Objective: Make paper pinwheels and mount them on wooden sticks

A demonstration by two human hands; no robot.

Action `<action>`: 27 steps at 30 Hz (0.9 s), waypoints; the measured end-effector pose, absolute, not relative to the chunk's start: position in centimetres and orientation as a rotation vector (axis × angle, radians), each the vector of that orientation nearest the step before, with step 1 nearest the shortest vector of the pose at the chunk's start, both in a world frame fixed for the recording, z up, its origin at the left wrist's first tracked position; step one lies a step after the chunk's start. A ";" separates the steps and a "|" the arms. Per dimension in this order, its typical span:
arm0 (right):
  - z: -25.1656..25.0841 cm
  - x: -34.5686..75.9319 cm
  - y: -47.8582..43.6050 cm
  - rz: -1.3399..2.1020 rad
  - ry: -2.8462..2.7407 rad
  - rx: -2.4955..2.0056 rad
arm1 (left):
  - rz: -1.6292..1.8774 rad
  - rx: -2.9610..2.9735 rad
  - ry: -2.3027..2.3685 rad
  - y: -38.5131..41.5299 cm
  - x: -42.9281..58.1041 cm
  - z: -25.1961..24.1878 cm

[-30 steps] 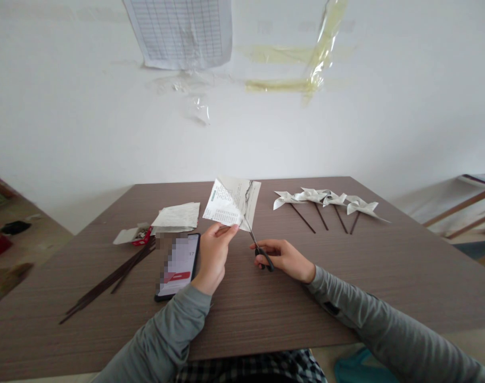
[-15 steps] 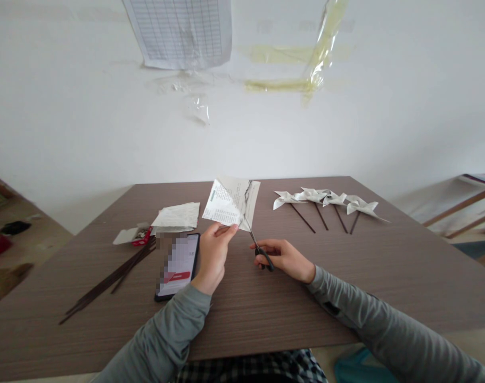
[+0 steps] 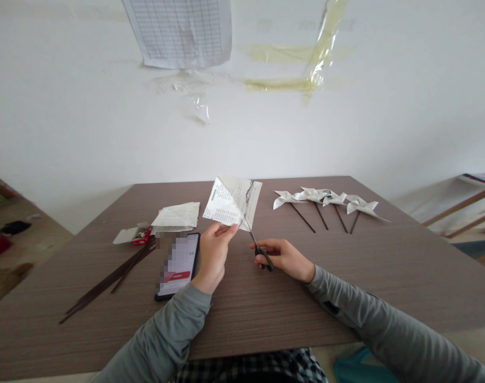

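Observation:
Between the thumb and fingers of my left hand (image 3: 215, 252) is a printed square of paper (image 3: 230, 202), pinched at its near edge and raised above the table. Diagonal creases run across it. My right hand (image 3: 284, 258) is closed on the black handles of a pair of scissors (image 3: 257, 249). Their blades reach the paper's near right part, just beside my left fingertips. Whether the blades are fully closed is too small to tell. Beneath my left wrist lies a phone (image 3: 178, 266) with a lit screen.
Back left, a stack of paper squares (image 3: 176, 217) lies beside a small open red-and-white box (image 3: 136, 234) of small metal pieces. Thin dark sticks (image 3: 106, 282) lie below it. Several paper pinwheels (image 3: 326, 198) on sticks rest back right. A wall (image 3: 242, 138) stands behind the table (image 3: 346, 298).
The paper has shifted very slightly to the right at its upper edge. Both hands and the scissors stay almost where they were.

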State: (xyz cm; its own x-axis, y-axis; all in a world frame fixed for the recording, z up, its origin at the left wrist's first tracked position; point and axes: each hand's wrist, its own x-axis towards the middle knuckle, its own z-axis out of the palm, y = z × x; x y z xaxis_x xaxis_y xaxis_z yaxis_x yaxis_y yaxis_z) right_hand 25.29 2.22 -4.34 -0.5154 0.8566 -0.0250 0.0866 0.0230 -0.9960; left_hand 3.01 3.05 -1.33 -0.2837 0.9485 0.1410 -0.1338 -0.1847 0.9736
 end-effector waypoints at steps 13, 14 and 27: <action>-4.3 25.3 2.3 1.539 -1.686 -0.975 | 1.608 1.078 1.214 3.1 2.9 -1.3; -4.3 25.2 2.3 1.541 -1.682 -0.976 | 1.607 1.077 1.214 3.1 2.9 -1.3; -4.4 25.1 2.3 1.524 -1.685 -0.977 | 1.613 1.067 1.214 3.1 2.9 -1.4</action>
State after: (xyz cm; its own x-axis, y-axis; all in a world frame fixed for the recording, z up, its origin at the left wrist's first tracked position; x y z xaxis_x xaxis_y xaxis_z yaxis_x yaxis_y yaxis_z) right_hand 25.11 2.29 -4.41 -0.5061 0.8624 -0.0123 0.0983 0.0435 -0.9942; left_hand 2.92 3.13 -1.44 -0.2927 0.9454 0.1435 -0.1233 -0.1861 0.9748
